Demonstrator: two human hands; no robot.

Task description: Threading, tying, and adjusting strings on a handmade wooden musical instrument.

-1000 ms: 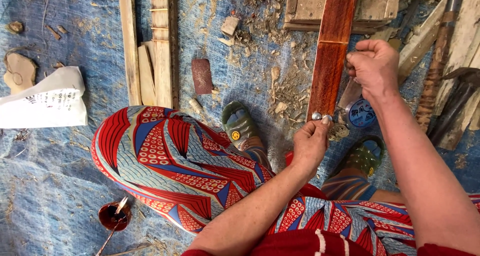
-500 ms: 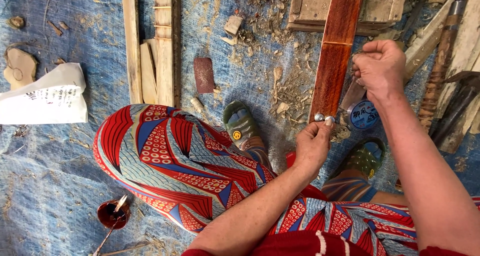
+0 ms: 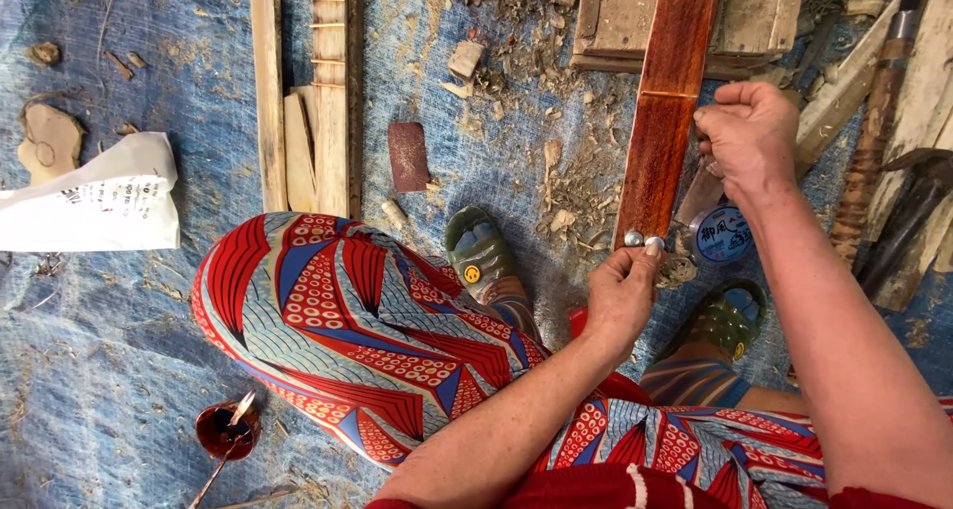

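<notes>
Here the person sits on a blue tarpaulin, knees apart, in a red, blue and white patterned garment, with green sandals on both feet.

Red-stained wooden plank: lies lengthwise between the feet, running from the lower shins up to a pale wooden box at the top edge. Two small round silver studs sit at its near end.

Left hand: fingertips pinched together at the near end of the plank, touching the studs. Whether it grips one stud or only presses on it, I cannot tell.

Right hand: closed in a loose fist just beside the plank's right edge, thumb and fingers curled around something small and dark; the object is mostly hidden, kind not determinable.

Packages and labels:
- Round blue spool with a pale blue label bearing dark print, lying flat just right of the plank's near end, below the right hand.
- White plastic bag, crumpled, roughly wedge-shaped, with small dark print, at the left edge, well apart from both hands.

Other items: pale wooden slats laid side by side at top centre; a small reddish-brown rectangular block beside them; wood shavings scattered left of the plank; a small cup of dark red stain with a stick in it, near the left knee.
</notes>
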